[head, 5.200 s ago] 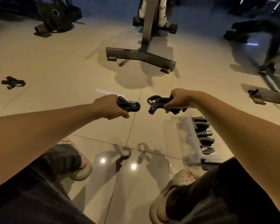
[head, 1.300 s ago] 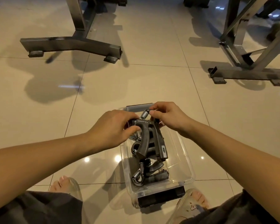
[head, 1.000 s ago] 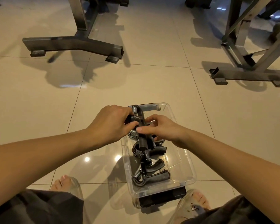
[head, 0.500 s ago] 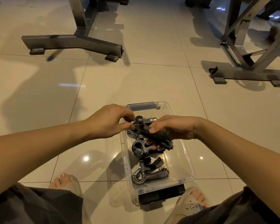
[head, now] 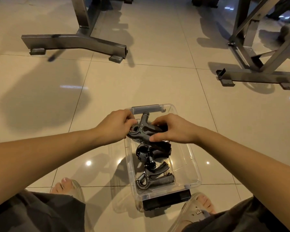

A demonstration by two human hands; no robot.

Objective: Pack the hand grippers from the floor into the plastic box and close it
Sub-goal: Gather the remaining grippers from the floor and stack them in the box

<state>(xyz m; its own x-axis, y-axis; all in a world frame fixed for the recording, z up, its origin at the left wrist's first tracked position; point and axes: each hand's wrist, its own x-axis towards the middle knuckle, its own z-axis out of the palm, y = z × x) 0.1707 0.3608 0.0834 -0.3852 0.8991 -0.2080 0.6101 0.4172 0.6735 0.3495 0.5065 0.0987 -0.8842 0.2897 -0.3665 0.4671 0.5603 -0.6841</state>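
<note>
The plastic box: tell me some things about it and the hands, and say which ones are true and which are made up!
1. The left hand and the right hand both hold a hand gripper over the plastic box. True.
2. The box has its lid on. False: its top is open.
3. The box is empty inside. False: other hand grippers lie in it.
4. The box stands on the tiled floor. True.

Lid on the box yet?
No: the box is open on top, and the left hand and right hand hold a gripper above its far end.
</note>
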